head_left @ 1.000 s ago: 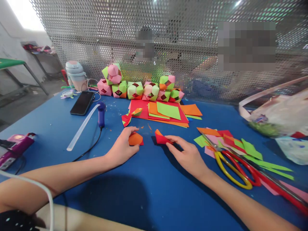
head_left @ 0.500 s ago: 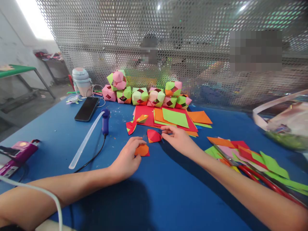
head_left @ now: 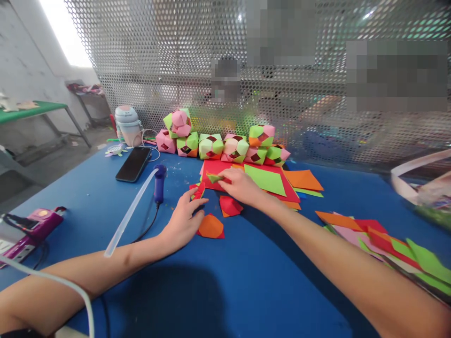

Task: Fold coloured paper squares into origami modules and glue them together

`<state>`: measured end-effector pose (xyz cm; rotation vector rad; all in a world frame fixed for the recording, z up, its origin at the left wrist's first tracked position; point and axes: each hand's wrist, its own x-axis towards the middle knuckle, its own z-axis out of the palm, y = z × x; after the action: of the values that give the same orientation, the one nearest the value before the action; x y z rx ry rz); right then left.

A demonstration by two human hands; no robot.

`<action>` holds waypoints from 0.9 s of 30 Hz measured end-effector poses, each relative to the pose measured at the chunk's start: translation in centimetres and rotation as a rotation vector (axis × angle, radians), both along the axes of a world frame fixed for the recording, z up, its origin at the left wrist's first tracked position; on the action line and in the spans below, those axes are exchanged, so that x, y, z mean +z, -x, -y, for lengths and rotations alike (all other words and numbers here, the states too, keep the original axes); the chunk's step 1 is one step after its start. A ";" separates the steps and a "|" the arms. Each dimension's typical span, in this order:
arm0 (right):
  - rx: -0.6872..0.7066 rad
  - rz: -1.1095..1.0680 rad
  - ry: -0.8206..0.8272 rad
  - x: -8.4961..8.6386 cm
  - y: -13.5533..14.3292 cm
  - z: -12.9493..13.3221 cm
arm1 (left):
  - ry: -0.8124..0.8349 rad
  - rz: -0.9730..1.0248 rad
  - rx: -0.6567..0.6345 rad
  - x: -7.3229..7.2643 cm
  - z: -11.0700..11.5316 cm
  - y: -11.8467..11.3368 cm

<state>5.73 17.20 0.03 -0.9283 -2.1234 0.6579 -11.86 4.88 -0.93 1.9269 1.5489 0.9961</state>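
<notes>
My right hand [head_left: 243,187] pinches a green-and-orange folded paper piece [head_left: 213,178] over the left edge of the red sheets. My left hand [head_left: 183,217] has its fingers apart, the fingertips at a red folded paper piece [head_left: 199,188]; whether they touch it I cannot tell. Just right of that hand's thumb lies an orange folded piece with red corners [head_left: 211,226]. A red folded piece with an orange edge [head_left: 230,206] lies below my right hand. Left of my hands is a blue hot glue gun [head_left: 159,185] with a long white glue stick [head_left: 130,213] in it.
Several folded paper polyhedra [head_left: 211,146] line the table's back edge, behind stacked coloured sheets [head_left: 266,179]. Paper strips [head_left: 380,237] lie at right, near a plastic bag [head_left: 431,192]. A phone [head_left: 134,164], a bottle [head_left: 128,126] and a purple power strip [head_left: 33,232] stand at left.
My right hand has moved up and left and taken hold of the green-and-orange folded piece. My left hand has shifted off the orange piece toward the red one. The view has tilted slightly.
</notes>
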 end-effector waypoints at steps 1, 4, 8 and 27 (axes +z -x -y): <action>-0.022 -0.043 0.047 0.1 -0.2 0.3 | 0.021 -0.004 -0.005 -0.1 -0.1 0.0; -0.076 -0.201 0.228 0.5 -0.7 1.5 | 0.044 0.006 -0.032 -0.2 -0.4 -0.1; -0.073 -0.404 0.494 0.8 -0.8 2.5 | 0.033 0.097 -0.021 0.0 -0.4 0.0; -0.146 -0.796 0.853 1.2 -2.3 5.2 | 0.159 0.728 0.116 1.2 -0.9 -0.1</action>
<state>8.04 12.03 1.25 -0.9863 -1.0317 1.5948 -11.72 5.79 0.23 1.1697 1.2564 1.3745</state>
